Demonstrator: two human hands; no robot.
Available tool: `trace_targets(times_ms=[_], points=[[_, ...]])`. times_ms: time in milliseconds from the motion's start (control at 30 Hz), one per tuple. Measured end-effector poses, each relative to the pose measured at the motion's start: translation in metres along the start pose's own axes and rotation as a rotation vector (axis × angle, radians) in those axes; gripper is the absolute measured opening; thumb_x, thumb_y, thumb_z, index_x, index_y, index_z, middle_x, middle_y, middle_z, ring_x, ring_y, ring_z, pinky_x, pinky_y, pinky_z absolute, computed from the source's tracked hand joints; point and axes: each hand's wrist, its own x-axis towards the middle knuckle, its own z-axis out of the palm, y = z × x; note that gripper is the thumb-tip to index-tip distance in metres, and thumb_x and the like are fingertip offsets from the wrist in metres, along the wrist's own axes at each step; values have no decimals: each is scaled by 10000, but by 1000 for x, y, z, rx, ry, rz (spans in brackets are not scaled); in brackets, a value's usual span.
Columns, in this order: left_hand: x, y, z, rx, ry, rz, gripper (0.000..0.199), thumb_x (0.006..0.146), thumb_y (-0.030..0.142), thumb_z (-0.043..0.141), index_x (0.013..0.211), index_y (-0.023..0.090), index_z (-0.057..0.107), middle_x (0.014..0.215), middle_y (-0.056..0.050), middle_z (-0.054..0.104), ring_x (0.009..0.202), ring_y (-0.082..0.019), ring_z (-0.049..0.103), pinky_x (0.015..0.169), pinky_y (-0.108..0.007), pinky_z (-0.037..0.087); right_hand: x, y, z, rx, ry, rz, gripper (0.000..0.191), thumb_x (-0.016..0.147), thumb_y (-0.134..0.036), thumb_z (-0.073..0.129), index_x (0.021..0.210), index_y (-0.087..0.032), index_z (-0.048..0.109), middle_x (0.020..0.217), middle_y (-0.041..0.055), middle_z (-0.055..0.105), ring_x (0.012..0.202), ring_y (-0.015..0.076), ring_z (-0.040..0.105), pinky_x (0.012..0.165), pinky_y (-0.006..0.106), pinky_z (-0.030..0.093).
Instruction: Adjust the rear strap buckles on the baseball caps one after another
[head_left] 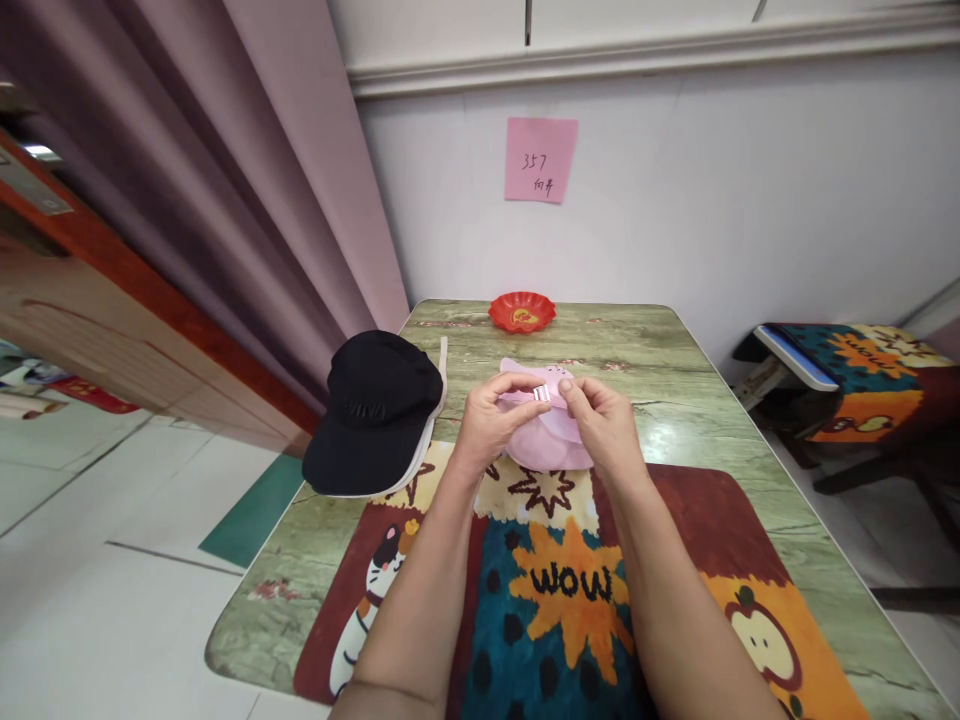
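Observation:
My left hand [489, 415] is closed in a pinch on a small white-and-purple striped piece [541, 393], held between thumb and forefinger. Close on its right, my right hand [609, 425] has thumb and fingertips pressed together; whatever may be between them is hidden. Just below and behind both hands sits a pale pink rounded item [544, 447] with small dark marks near its top. The hands cover part of it, so its kind is unclear. A black cap [382, 395] lies to the left of my left hand, resting on something whitish.
A red scalloped dish [523, 312] stands at the back of the green marbled table [637, 345]. Under my forearms lies a colourful mat [555, 590]. A pink note [541, 160] is on the wall; a stool-like seat [862, 380] stands at right, a curtain [300, 180] at left.

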Motion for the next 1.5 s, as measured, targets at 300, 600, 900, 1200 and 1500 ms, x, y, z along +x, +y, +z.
trace_targets(times_ms=[300, 600, 900, 1200, 1500], points=[[0, 2, 3, -48, -7, -8, 283, 689, 332, 887, 911, 190, 784, 943, -51, 775, 892, -193, 682, 861, -303, 518, 0, 3, 5, 38, 0, 45, 452, 872, -546, 626, 605, -207, 491, 576, -52, 382, 567, 114, 327, 548, 273, 241], [1, 2, 4, -85, 10, -16, 285, 674, 314, 894, 904, 183, 788, 915, -52, 771, 862, -184, 672, 843, -296, 517, -2, -3, 7, 65, -43, 61, 440, 868, -542, 631, 613, -204, 511, 576, -45, 421, 560, 113, 357, 546, 276, 255], [0, -5, 1, -143, 10, -51, 275, 681, 300, 890, 919, 196, 800, 884, -39, 755, 831, -161, 644, 801, -270, 511, -2, -7, 6, 105, -94, 97, 414, 829, -545, 660, 634, -200, 543, 576, -44, 419, 551, 108, 345, 534, 272, 256], [0, 1, 1, -179, -5, -111, 285, 647, 306, 901, 897, 198, 815, 849, -43, 749, 801, -162, 632, 770, -272, 510, 0, -5, -1, 55, -142, 36, 375, 855, -510, 657, 666, -199, 570, 597, -41, 414, 578, 116, 356, 546, 269, 278], [0, 2, -1, -193, -20, -121, 288, 640, 298, 906, 894, 197, 815, 838, -41, 739, 795, -158, 623, 775, -272, 505, -1, -9, -1, 42, -170, 20, 376, 860, -510, 656, 668, -193, 592, 620, -34, 466, 589, 119, 387, 565, 270, 309]])
